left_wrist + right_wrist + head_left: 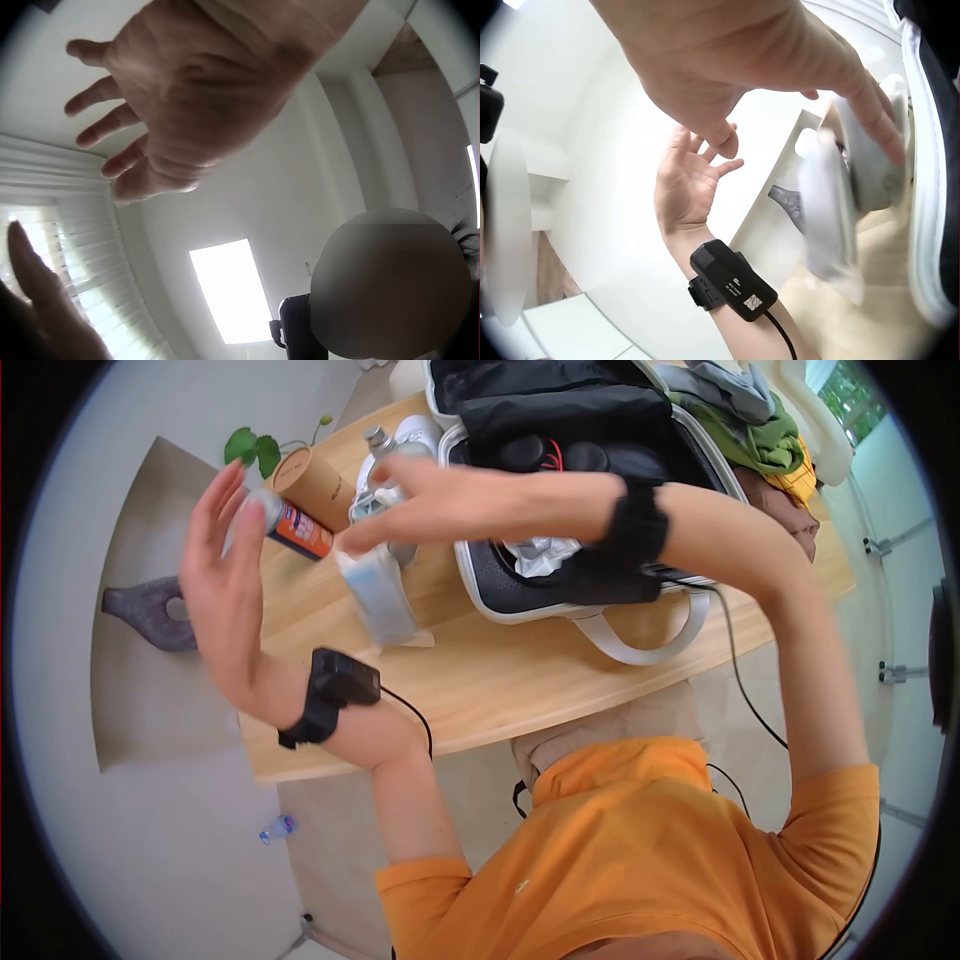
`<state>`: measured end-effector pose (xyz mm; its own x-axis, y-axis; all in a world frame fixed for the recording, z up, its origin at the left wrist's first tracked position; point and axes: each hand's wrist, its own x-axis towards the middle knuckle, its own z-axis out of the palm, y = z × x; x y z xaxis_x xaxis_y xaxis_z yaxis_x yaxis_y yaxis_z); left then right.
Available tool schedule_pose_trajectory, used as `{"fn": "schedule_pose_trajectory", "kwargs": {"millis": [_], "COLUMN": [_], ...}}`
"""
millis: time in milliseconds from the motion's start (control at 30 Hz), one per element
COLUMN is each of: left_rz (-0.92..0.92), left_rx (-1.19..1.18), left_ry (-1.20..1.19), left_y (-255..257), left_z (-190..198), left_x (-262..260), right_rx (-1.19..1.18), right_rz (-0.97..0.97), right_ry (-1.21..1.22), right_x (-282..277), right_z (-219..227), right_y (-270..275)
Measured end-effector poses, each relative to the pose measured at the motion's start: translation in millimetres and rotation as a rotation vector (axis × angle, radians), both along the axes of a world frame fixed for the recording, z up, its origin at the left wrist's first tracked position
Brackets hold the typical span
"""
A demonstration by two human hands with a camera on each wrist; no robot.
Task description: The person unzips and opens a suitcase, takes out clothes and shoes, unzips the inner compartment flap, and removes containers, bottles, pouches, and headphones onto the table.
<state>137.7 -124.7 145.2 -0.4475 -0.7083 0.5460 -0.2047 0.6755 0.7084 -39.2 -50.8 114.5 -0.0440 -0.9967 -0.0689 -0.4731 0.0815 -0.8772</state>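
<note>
So, my left hand (pixel 222 585) is up near the orange-and-dark-blue cylindrical can (pixel 304 532), fingers loosely spread, nothing in them. My right hand (pixel 440 505) reaches across, thumb and index wide apart; the pale blue-and-white flat soft packet (pixel 380 598) shows just below the thumb in the head view, above the pale wooden table (pixel 320 605), too blurred to tell whether I'm touching it. The black-lined, white-rimmed suitcase (pixel 512 618) lies open, probably so I can reach inside. The brown cardboard-looking cylinder (pixel 312 488) is beside the can, likely grouped there within arm's reach.
</note>
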Motion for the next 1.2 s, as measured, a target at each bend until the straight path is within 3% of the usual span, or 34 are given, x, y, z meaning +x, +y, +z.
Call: {"fn": "schedule_pose_trajectory", "kwargs": {"millis": [133,233,300,333,400,467,500,567,700,800,867,900,933,967,1000,1067,1100,1167,1200], "left_rz": [-0.079,-0.220,-0.602,-0.736,-0.847,-0.786,-0.794,-0.865,-0.845,-0.818,-0.676,-0.671,-0.651,-0.624,-0.610,-0.540,-0.528,-0.502,-0.494], "left_rx": [0.114,0.099,0.247,0.315,-0.075,-0.343,-0.351,-0.211,-0.209,-0.135,-0.260,-0.257,-0.340,-0.419,-0.412,-0.151,-0.147,0.145,0.148], "left_ry": [-0.121,-0.306,-0.410,-0.335,-0.491,-0.742,-0.737,-1.025,-0.981,-0.952,-1.092,-1.095,-0.946,-0.796,-0.800,-0.436,-0.445,-0.286,-0.295], "left_y": [-37,-31,-18,-6,8,20,18,16,10,7,14,12,11,9,7,6,3,-9,-11], "left_z": [-23,-32,-35,-42,-57,-84,-90,-96,-100,-103,-90,-91,-91,-92,-90,-67,-56,-34,-27], "left_x": [-18,-46,-68,-83,-106,-116,-121,-128,-130,-133,-135,-133,-132,-128,-122,-106,-94,-62,-48], "right_rx": [-0.088,0.141,0.339,0.475,0.566,0.556,0.538,0.526,0.620,0.381,-0.039,-0.057,-0.074,-0.116,-0.122,-0.003,-0.003,0.042,0.079], "right_rz": [-0.006,0.140,0.292,0.366,0.388,0.363,0.378,0.376,0.341,0.153,0.008,-0.049,-0.100,-0.104,-0.089,-0.235,-0.248,-0.143,-0.090], "right_ry": [0.091,0.431,0.687,0.775,0.799,0.721,0.643,0.560,0.673,0.903,0.959,0.834,0.707,0.708,0.707,0.381,0.294,0.074,0.008], "right_x": [-51,-102,-127,-136,-144,-159,-167,-172,-170,-177,-177,-176,-170,-170,-163,-138,-125,-105,-94], "right_z": [1,-11,-24,-32,-44,-58,-59,-57,-44,-28,-18,-11,-2,-3,0,9,9,4,1], "right_y": [30,52,68,75,92,95,96,100,103,103,108,106,101,95,90,83,81,72,67]}}
